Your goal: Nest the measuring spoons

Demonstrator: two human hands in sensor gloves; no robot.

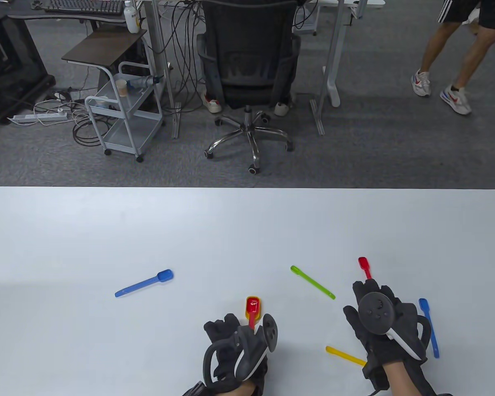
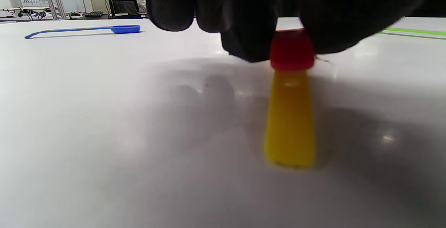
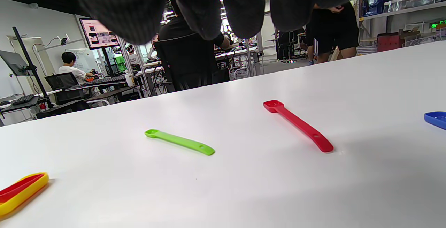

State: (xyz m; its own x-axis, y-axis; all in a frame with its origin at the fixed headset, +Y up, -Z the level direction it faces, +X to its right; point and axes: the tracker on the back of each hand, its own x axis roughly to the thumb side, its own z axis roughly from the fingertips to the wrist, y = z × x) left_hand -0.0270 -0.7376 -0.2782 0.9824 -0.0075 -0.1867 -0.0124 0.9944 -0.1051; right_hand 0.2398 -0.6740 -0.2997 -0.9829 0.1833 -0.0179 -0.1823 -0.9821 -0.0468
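Seven measuring spoons lie on the desk: two red, two yellow, two blue and one green. Nearest the person, a thin yellow spoon lies beside the right hand, its far end hidden under the wrist, and a small blue spoon lies just right of that hand. The right hand hovers palm down with its fingers spread loosely and gripping nothing; the right wrist view shows them clear of the desk surface. The handle of a slim red spoon runs under those fingers in the table view. The left hand rests low near the front edge, its fingers pinching the handle of a red scoop that sits nested inside a yellow scoop. The yellow handle pokes out toward the wrist. Farther out, the green spoon lies between the two hands, and a long blue spoon lies well apart to the left. Beyond the white desk are grey carpet, a black office chair, a small metal trolley and a person's legs.
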